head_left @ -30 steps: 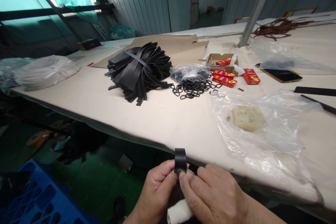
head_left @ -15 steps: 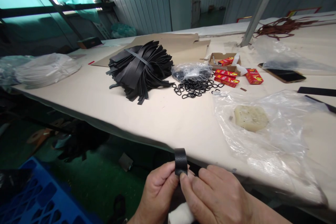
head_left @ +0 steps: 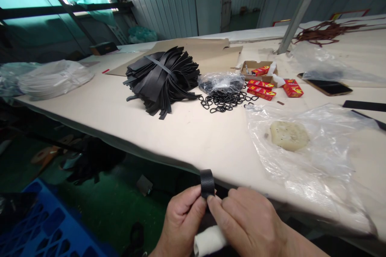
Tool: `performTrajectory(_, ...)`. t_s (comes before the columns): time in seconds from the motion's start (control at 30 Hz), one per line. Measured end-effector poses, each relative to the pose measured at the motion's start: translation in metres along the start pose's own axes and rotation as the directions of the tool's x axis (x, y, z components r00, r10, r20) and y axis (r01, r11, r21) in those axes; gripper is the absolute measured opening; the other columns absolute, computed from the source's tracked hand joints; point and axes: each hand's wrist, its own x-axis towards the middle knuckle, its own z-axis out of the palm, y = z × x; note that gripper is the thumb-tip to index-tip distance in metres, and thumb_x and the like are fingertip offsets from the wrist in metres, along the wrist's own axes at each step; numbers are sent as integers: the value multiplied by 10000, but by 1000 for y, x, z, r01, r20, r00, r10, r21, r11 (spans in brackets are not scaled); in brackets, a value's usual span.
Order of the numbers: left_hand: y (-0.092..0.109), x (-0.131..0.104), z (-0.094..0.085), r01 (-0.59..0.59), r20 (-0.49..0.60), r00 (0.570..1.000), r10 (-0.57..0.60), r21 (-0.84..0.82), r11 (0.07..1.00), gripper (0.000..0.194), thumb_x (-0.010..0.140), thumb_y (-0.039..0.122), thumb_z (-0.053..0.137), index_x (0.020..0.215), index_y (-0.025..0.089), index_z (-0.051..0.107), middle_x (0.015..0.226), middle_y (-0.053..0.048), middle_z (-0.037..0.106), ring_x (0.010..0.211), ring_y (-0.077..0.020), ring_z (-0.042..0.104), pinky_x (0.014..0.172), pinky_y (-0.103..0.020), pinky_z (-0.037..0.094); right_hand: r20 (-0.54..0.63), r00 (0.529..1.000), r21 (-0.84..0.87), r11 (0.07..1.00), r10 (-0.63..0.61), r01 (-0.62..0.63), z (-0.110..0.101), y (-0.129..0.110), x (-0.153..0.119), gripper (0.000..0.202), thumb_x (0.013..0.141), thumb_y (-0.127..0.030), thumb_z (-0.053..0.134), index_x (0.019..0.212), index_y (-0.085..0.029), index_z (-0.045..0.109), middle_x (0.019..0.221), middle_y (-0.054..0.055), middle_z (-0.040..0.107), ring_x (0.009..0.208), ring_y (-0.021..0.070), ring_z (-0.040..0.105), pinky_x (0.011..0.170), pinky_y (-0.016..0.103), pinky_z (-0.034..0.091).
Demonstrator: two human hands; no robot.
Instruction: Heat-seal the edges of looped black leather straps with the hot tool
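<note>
1. White table (head_left: 129, 128): its near edge runs just beyond the hands; clock directions here are read from the loop they hold, twelve being straight ahead.
2. Clear plastic sheet (head_left: 322, 140): on the tabletop at two o'clock.
3. Bundle of black strips (head_left: 161, 78): tied round the middle, at eleven o'clock.
4. Right hand (head_left: 251, 221): at four o'clock, fingers curled in, thumb and forefinger tips closed at the loop's base.
5. Left hand (head_left: 182, 217): at seven o'clock, thumb and forefinger pinching the loop's lower end.
6. White tube (head_left: 211, 241): at six o'clock, jutting from under the right hand; whether gripped or worn, I cannot tell.
7. Looped black strip (head_left: 207, 184): upright between the fingertips. The step in hand seems to be keeping the fold together; the next move probably calls for aligned ends and a firm pinch.
8. Black rings (head_left: 226, 102): piled between twelve and one, untouched.
</note>
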Motion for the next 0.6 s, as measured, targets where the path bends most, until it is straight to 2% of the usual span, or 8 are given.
performTrajectory(0.07,1,1,3,30,-13,999,-30,-15,999,187,821,265,565,914,215,719,759,-19,701,685,-164,610,630,-196,480,-47,973,153,964,228,-218,6,-2,-7,215,890,-94,371,1015,-51,541,669,72,617,542,167,556,476,273,436)
performTrajectory(0.1,3,2,4,44,-13,999,-45,-29,999,186,826,266,558,903,209,717,756,-17,699,684,-161,607,629,-195,477,-33,919,267,890,392,-370,9,-4,-10,192,892,-127,398,1018,-79,535,708,72,622,580,163,572,511,259,456)
performTrajectory(0.13,4,3,5,60,-4,998,-61,-45,997,187,831,268,553,894,201,715,747,-17,696,684,-160,605,636,-196,476,29,829,388,758,558,-524,12,-5,-12,162,892,-164,427,993,-111,541,734,64,624,610,155,584,541,243,469)
performTrajectory(0.2,7,4,7,105,23,994,-103,-79,991,194,839,275,544,893,186,709,715,-15,687,674,-157,601,642,-202,474,284,576,545,365,767,-755,17,-8,-15,127,880,-252,478,893,-156,561,726,33,615,638,145,590,574,219,475)
performTrajectory(0.27,9,4,9,144,44,989,-140,-100,985,207,843,285,542,907,172,703,686,-14,674,652,-152,588,625,-206,468,496,368,581,15,787,-814,20,-10,-13,180,852,-335,520,815,-165,565,663,7,589,620,140,572,565,211,464)
performTrajectory(0.3,9,4,9,158,54,987,-154,-102,982,214,844,290,542,914,166,701,677,-15,670,644,-150,580,619,-208,463,549,307,588,-99,778,-803,21,-11,-12,206,831,-364,543,796,-162,562,634,-1,573,606,138,559,559,212,458)
performTrajectory(0.4,8,3,11,198,78,979,-191,-105,975,225,844,300,544,922,153,696,690,-22,668,644,-145,561,620,-215,448,576,240,628,-236,781,-742,24,-12,-8,232,783,-382,590,765,-156,542,563,-22,528,547,122,515,534,210,441)
performTrajectory(0.6,2,5,14,366,212,927,-308,-345,864,203,844,275,556,885,124,685,690,-28,635,656,-125,513,629,-224,413,573,198,612,-254,795,-748,25,-12,-8,264,760,-402,598,719,-158,505,517,-34,487,493,118,483,492,223,436)
